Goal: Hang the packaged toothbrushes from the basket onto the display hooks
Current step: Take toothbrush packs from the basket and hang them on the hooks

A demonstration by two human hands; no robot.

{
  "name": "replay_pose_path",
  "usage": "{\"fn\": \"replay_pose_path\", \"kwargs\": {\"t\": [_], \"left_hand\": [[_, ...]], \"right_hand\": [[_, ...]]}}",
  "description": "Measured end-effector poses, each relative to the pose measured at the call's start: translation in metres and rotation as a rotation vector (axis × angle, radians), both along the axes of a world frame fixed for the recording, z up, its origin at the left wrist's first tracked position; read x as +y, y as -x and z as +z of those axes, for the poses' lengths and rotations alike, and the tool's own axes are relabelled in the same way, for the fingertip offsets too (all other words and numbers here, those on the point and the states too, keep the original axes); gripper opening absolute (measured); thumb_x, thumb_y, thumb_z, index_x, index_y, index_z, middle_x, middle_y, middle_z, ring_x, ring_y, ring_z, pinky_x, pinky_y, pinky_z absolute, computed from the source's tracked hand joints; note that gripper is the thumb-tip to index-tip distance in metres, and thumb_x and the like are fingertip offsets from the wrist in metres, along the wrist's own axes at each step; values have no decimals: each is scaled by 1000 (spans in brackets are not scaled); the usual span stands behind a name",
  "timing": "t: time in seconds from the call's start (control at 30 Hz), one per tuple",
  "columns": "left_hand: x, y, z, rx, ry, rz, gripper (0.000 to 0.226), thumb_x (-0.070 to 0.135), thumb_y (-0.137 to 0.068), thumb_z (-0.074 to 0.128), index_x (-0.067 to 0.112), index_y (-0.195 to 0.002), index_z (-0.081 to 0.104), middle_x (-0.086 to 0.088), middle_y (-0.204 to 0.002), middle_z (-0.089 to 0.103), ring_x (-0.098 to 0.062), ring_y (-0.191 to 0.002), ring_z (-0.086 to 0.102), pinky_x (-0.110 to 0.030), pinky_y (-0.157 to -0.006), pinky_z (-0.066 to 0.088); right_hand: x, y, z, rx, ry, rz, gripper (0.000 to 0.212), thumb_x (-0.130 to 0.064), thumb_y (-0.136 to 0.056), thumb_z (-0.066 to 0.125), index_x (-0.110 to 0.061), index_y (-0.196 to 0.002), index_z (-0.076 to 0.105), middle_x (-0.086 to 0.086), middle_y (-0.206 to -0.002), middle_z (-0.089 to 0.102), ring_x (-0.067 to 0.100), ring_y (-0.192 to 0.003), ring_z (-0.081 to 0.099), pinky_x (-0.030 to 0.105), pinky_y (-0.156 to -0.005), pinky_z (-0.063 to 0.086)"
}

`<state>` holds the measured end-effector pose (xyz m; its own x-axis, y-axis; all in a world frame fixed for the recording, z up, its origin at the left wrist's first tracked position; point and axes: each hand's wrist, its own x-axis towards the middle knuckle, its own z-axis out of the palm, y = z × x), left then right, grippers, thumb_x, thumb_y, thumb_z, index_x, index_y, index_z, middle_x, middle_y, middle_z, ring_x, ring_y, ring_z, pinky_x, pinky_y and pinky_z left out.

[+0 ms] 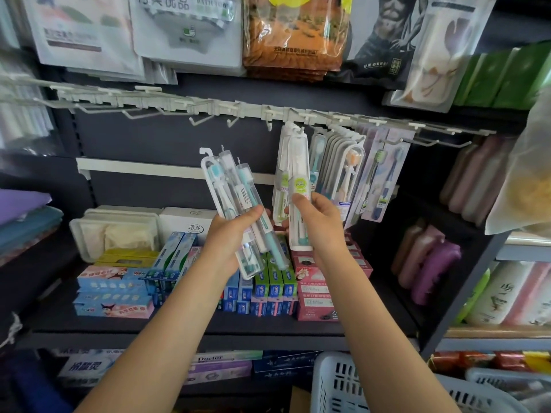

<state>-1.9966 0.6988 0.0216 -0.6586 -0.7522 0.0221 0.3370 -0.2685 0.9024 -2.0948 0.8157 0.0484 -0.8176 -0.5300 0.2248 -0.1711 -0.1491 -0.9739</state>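
Observation:
My left hand (235,234) grips a bundle of several clear-cased toothbrush packs (229,186), tilted left, their hanger tabs pointing up below the hook rail. My right hand (316,225) pinches the lower half of a white toothbrush pack with a green round label (298,174); its top sits at a hook (293,128) on the white rail, in front of another hanging pack. More toothbrush packs (351,174) hang on hooks to the right. Empty hooks (232,119) run along the rail to the left. The white basket (337,383) stands at the bottom right.
Toothpaste boxes (268,281) fill the shelf under my hands. Large packaged goods (292,34) hang above the rail. Bottles (426,263) stand on the right shelves, folded cloths (24,222) at far left. A second basket (507,380) is at the bottom right corner.

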Motion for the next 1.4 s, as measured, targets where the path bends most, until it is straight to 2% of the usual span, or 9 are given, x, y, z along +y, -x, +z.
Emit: {"fn": "replay_pose_path", "kwargs": {"t": [0.17, 0.3, 0.43, 0.53, 0.63, 0.73, 0.9, 1.27, 1.4], "left_hand": [[-6, 4, -3, -26, 8, -11, 34, 12, -89, 74, 6, -121, 68, -12, -106, 77, -26, -97, 75, -43, -81, 61], [-11, 7, -6, -35, 5, -17, 32, 12, -89, 74, 6, -120, 68, -15, -107, 76, -29, -97, 75, -44, -77, 62], [-14, 12, -7, -43, 9, -26, 33, 13, -88, 76, 6, -119, 69, -12, -107, 77, -29, -100, 74, -52, -89, 59], [-12, 11, -4, -53, 18, -37, 30, 14, -88, 76, 7, -117, 70, -11, -105, 77, -29, -99, 74, -50, -87, 60], [-12, 10, -3, -49, 34, -50, 29, 13, -88, 76, 9, -116, 70, -12, -106, 77, -29, -98, 75, -50, -86, 60], [-13, 8, -5, -62, 62, -57, 31, 17, -83, 81, 13, -112, 72, -9, -106, 78, -28, -101, 74, -54, -94, 57], [-6, 7, -7, -83, 117, -62, 50, 32, -61, 94, 18, -105, 75, -5, -103, 78, -30, -107, 71, -57, -101, 51], [12, 2, -3, -14, 105, -136, 28, 13, -83, 79, 16, -110, 73, -12, -100, 78, -28, -92, 75, -42, -74, 60], [16, 3, -3, -33, 135, -122, 30, 17, -86, 77, 25, -115, 72, -2, -100, 79, -20, -91, 75, -38, -77, 59]], "right_hand": [[-5, 0, -15, -79, -69, -70, 50, -48, -97, 62, -3, -119, 65, 8, -115, 67, 22, -114, 61, 30, -82, 49], [-2, -3, -34, -193, -110, -66, 65, -47, -100, 57, 9, -132, 52, 29, -137, 52, 45, -127, 49, 50, -103, 45], [-17, 5, -33, -199, -123, -119, 58, -53, -96, 60, -1, -120, 57, 12, -106, 66, 30, -97, 67, 37, -75, 56], [-29, 15, -35, -249, -90, -124, 75, -64, -84, 69, -4, -124, 49, 6, -113, 66, 28, -96, 69, 44, -85, 58], [-30, 20, -42, -338, -136, -96, 93, -68, -74, 74, -7, -137, 42, 17, -111, 70, 32, -77, 75, 44, -66, 64], [-20, 15, -45, -334, -147, -74, 69, -50, -90, 70, -7, -135, 42, 15, -98, 66, 19, -49, 64, 30, -51, 55], [-3, -6, -35, 16, -132, 139, 33, -38, -94, 69, -9, -106, 62, 1, -77, 56, 12, -63, 53, 18, -54, 46], [14, -6, -33, 120, -146, 186, 33, -39, -88, 76, -17, -111, 68, 19, -105, 68, 24, -91, 68, 49, -89, 56], [26, -1, -31, 84, -19, 128, 23, -20, -94, 71, -17, -108, 52, 14, -82, 67, 19, -64, 62, 34, -59, 54]]}}
